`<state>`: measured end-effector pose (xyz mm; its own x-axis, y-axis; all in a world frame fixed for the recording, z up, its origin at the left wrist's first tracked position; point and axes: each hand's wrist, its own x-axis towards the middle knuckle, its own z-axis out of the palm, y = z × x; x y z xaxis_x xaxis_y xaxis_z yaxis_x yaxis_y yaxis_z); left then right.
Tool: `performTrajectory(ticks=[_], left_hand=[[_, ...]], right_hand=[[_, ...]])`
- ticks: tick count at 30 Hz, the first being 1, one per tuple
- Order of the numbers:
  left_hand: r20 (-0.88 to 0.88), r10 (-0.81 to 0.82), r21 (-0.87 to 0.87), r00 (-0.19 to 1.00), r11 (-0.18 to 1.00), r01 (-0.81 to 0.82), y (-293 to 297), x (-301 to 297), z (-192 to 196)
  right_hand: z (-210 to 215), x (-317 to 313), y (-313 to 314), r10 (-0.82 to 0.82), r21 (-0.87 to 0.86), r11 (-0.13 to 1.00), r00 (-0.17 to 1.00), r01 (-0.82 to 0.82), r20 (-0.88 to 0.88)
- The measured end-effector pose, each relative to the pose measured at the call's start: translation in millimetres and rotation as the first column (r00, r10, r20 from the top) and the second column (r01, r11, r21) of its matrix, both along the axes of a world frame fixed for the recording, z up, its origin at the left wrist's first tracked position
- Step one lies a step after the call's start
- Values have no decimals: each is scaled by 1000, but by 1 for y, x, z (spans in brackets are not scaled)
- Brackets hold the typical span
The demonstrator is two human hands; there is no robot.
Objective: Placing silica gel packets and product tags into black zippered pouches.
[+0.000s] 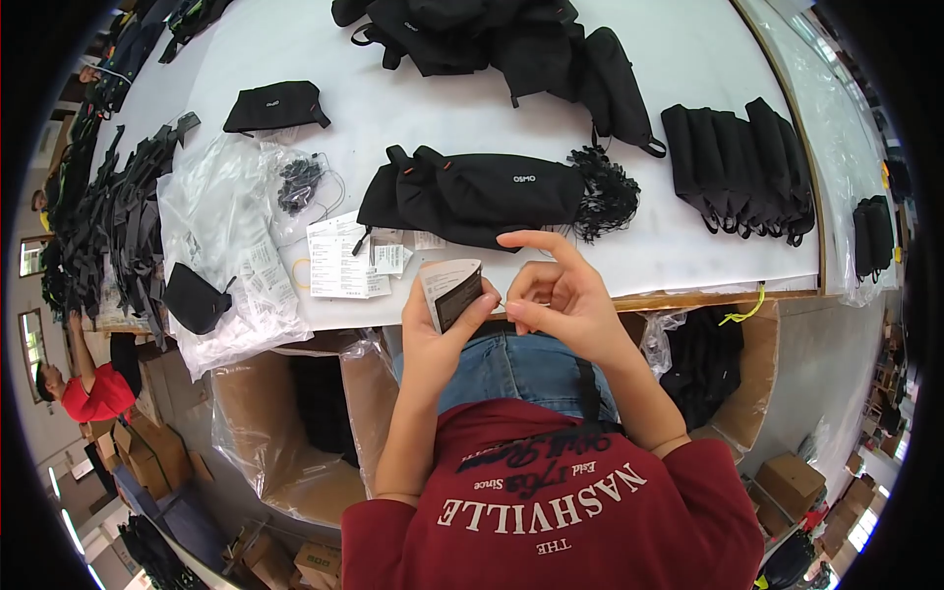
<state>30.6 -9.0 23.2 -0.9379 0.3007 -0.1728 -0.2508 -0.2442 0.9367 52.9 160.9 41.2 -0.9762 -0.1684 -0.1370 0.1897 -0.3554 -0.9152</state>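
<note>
Just over the table's near edge, my left hand (pixel 440 336) is closed round a few paper tags (pixel 454 293), white outside with a black face showing between them. Close beside it, my right hand (pixel 568 303) has its index finger raised, while the thumb and another finger pinch together by the tags. Whatever thin thing lies in that pinch is too small to name. Beyond both hands lie several stacked black fabric pouches (pixel 492 192). A heap of black cords (pixel 605 202) touches their right end. White printed leaflets (pixel 339 264) lie left of my left hand.
Clear plastic bags (pixel 221 211) cover the table's left part, with a small black pouch (pixel 197 298) on them. More black pouches (pixel 742 162) stand in a row at right; a pile (pixel 492 44) lies at the back. Lined cardboard boxes (pixel 280 423) stand below the table edge.
</note>
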Motion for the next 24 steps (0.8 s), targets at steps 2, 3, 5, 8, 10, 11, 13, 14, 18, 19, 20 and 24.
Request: performTrajectory(ticks=[2,3,5,8,10,11,13,14,18,19,20,24], left_hand=[[-18,24,-31,1000,999,-25,0,0,1],[-17,25,-32,1000,999,-26,0,0,0],[-115,78,-87,990,992,-88,0,0,-3],[-157,64,-115,986,990,-83,1,0,-2],[-184,35,-146,982,987,-63,2,1,-4],[-211,4,-177,977,983,-42,3,1,-5],[-211,1,-185,978,982,-41,4,2,-3],[-208,-1,-194,978,980,-40,5,3,-2],[-58,30,-44,998,999,-32,8,5,3],[-102,16,-113,995,993,-28,6,7,-1],[-146,-1,-183,989,983,-26,6,8,-3],[-259,4,-231,966,971,-66,8,9,-4]], right_hand=[[-2,1,0,-9,8,1000,1000,9,0],[-3,1,1,13,155,988,1000,-11,-13],[-6,3,2,37,299,954,999,-29,-21],[-6,5,2,45,453,891,997,-14,-58],[1,4,1,46,607,795,997,-3,-57],[0,3,1,48,606,796,997,-5,-55],[-1,4,1,15,634,771,995,48,-94],[-1,5,1,14,635,771,995,50,-96],[0,5,3,-105,594,785,983,176,-152],[1,5,2,-150,587,773,968,240,-199],[1,5,1,-151,587,773,968,241,-199],[0,8,-5,-220,592,727,935,348,-280]])
